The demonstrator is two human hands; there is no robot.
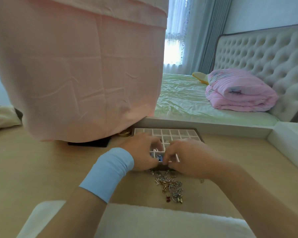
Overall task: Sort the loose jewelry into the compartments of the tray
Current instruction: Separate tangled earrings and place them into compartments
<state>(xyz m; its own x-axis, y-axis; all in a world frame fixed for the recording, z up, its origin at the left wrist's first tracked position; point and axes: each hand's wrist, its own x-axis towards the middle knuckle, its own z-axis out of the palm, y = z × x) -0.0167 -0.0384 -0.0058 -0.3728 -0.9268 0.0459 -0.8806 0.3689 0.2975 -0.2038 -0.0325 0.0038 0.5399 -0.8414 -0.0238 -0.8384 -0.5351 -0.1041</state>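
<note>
Curling over the near compartments of the white tray [175, 133], the left hand [141, 150], wearing a blue wristband [108, 172], and the right hand [184, 155] nearly meet at the fingertips; whether either pinches a piece I cannot tell. Between their fingertips a small blue piece [159, 158] lies in a compartment. The loose jewelry [169, 184] is heaped on the wooden table [41, 169] just under the right wrist, and beyond the left hand are a gold tin [124, 133] and a pink cloth cover [76, 66].
</note>
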